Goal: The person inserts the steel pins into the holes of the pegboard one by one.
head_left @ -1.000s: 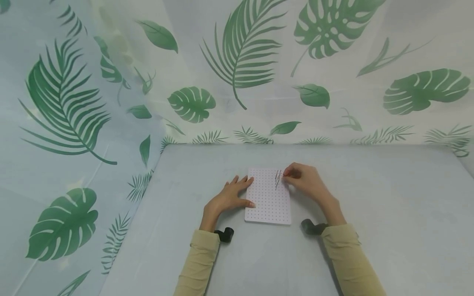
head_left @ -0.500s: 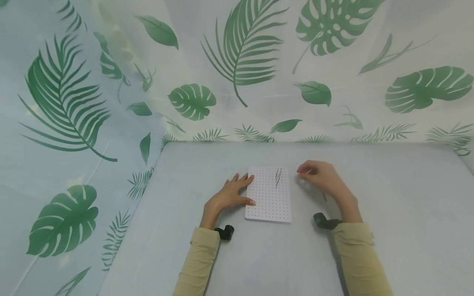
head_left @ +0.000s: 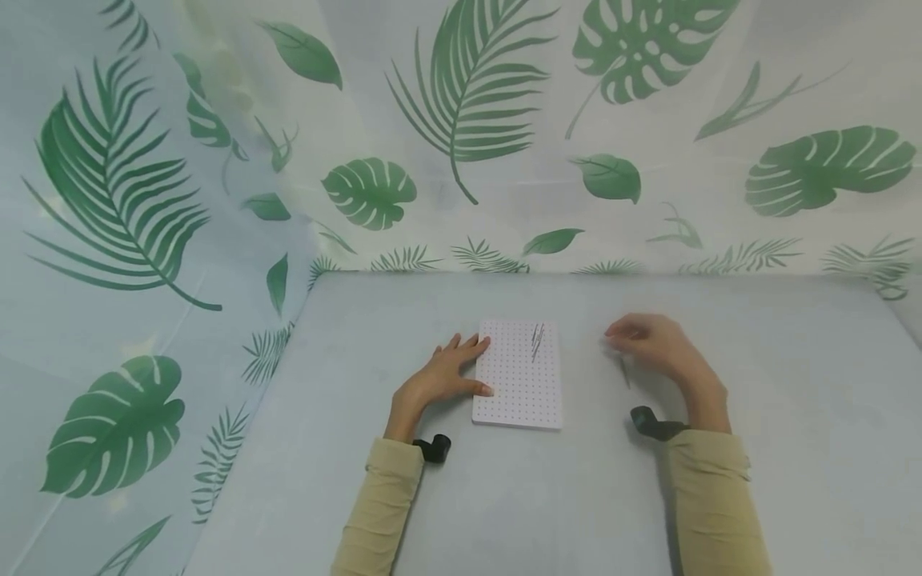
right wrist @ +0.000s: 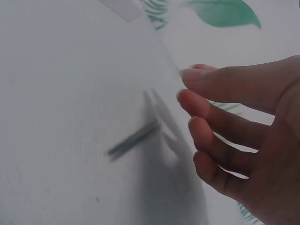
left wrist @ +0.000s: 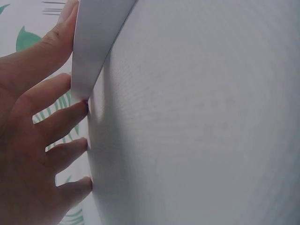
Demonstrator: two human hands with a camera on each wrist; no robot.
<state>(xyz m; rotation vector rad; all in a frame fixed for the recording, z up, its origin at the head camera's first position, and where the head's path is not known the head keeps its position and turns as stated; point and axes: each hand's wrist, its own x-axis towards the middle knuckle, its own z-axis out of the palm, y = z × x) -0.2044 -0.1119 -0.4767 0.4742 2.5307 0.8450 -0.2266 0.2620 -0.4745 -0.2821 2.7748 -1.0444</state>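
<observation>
My left hand (head_left: 441, 380) lies with fingers spread at the left side of a white board (head_left: 515, 392) dotted with rows of small holes. Its thumb rests on the top face, and the left wrist view shows the fingertips along the board's edge (left wrist: 96, 44). Several thin dark pins (head_left: 537, 342) stick up near the board's upper right. To the right of the board my right hand (head_left: 659, 346) hovers, fingers loosely bent, nothing visible between them. Beneath it on the table lies a short, narrow grey strip, perhaps a bundle of thin pins (right wrist: 133, 139), blurred in the right wrist view.
A pale cloth covers the table (head_left: 403, 320). Behind and to the left hang white curtains (head_left: 497, 216) printed with green leaves. Each wrist wears a small black camera, the left one (head_left: 435, 448) near the board's lower corner.
My right hand has moved away from the pins on the board, rightward to above the narrow strip on the table. My left hand and the board stay in place.
</observation>
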